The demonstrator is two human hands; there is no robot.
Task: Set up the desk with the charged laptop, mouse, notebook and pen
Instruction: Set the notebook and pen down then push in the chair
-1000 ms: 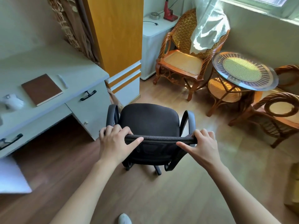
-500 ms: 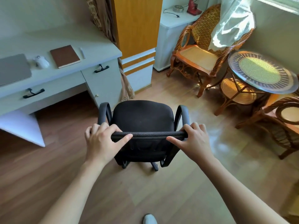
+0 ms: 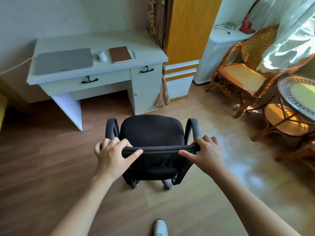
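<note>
A pale desk (image 3: 95,40) stands against the far wall. On it lie, left to right, a shut grey laptop (image 3: 64,60), a white mouse (image 3: 102,56), a brown notebook (image 3: 120,54) and a white pen (image 3: 134,53). A cable (image 3: 15,66) runs off the laptop's left side. In front of me stands a black office chair (image 3: 151,131), out on the floor to the right of the desk's knee space. My left hand (image 3: 113,155) and my right hand (image 3: 207,153) both grip the top edge of its backrest.
A yellow-and-white wardrobe (image 3: 189,31) stands right of the desk, with a curtain (image 3: 159,23) between them. Further right are a white cabinet (image 3: 218,53), rattan chairs (image 3: 245,68) and a round glass-topped table (image 3: 300,92). Wooden floor lies all around. My shoe (image 3: 160,227) shows below.
My view has swung left, bringing the whole desk with the laptop into sight. Both hands keep their grip on the chair back, which has turned with me.
</note>
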